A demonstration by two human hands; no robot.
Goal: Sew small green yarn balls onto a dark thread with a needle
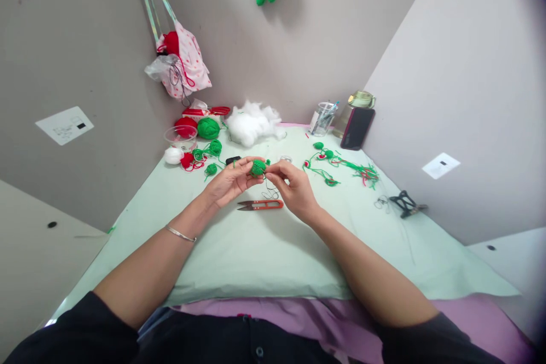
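My left hand (234, 181) holds a small green crocheted piece (258, 168) between thumb and fingers, above the middle of the table. Right beside it, my right hand (293, 186) is closed in a pinch against the piece's right side. Whatever lies between those fingertips is too small to make out. A dark thread (270, 190) hangs in loose loops under the hands. Just below, orange-handled thread snips (261, 205) lie flat with their blades pointing left. A small black object (232, 160) is partly hidden behind my left hand.
White stuffing (251, 124) sits at the back. Green yarn (209, 128), red yarn and a clear tub (181, 137) stand left. Green crocheted pieces (328, 154) with loose yarn tails, a cup of tools (323, 119), a phone (357, 128) and a black stand (407, 203) are right.
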